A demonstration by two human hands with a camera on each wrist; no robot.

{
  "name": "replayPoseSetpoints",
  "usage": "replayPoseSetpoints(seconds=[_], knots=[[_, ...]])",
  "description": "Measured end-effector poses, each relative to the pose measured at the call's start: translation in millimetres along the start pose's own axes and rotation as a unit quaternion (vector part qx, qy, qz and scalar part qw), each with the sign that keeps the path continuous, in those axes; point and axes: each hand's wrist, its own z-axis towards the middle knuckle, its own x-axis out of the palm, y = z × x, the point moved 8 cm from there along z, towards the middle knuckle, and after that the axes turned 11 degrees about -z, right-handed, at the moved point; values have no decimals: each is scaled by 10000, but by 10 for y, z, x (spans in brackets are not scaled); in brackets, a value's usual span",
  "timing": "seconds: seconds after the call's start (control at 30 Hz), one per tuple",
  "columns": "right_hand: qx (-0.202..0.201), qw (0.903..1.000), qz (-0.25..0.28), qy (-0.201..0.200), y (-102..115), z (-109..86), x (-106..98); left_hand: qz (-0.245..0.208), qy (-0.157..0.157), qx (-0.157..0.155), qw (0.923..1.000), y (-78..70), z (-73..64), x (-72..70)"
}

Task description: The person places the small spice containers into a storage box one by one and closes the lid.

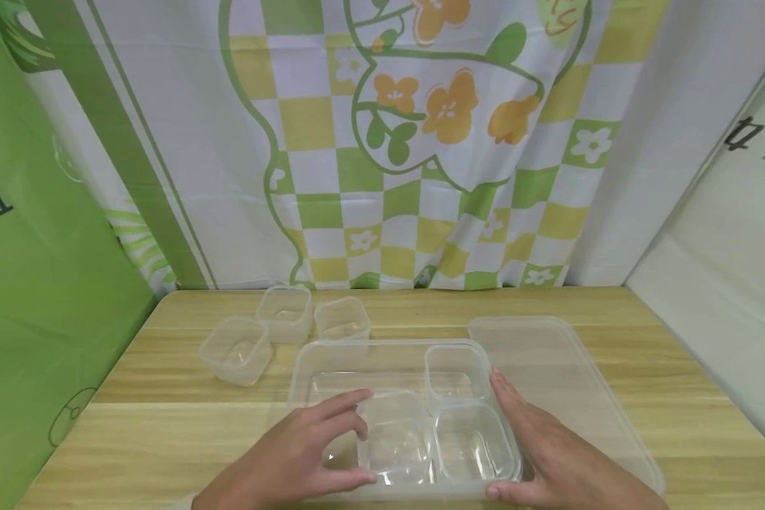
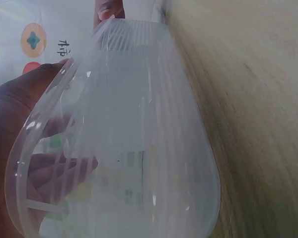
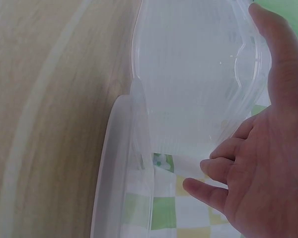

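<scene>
A large clear plastic container [image 1: 382, 346] lies at the table's near side, with three small square clear boxes inside. One small box [image 1: 398, 432] sits at the middle front, another box [image 1: 474, 439] at the front right and a third box [image 1: 455, 372] behind that. My left hand [image 1: 293, 450] reaches over the large container's left side, fingers loosely bent beside the middle front box; contact is hard to tell. In the left wrist view its fingers show through the container's wall [image 2: 179, 124]. Along the container's right side rests my right hand [image 1: 551, 453], fingers extended.
Three more small clear boxes stand at the back left: a near box [image 1: 237, 354], a rear box [image 1: 285, 319] and a right one [image 1: 342, 322]. A large translucent lid [image 1: 586, 382] lies flat on the wooden table [image 1: 146, 397], right of the container. A patterned curtain [image 1: 370, 212] hangs behind.
</scene>
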Motion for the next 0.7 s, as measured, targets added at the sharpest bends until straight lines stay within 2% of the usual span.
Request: replayPoseSetpoints(seconds=[0.33, 0.7], knots=[[134, 9998, -20, 137, -6, 4, -6, 191, 185, -81, 9996, 39, 50, 43], [103, 9999, -9, 121, 0, 5, 6, 246, 683, -137, 9973, 74, 87, 144]])
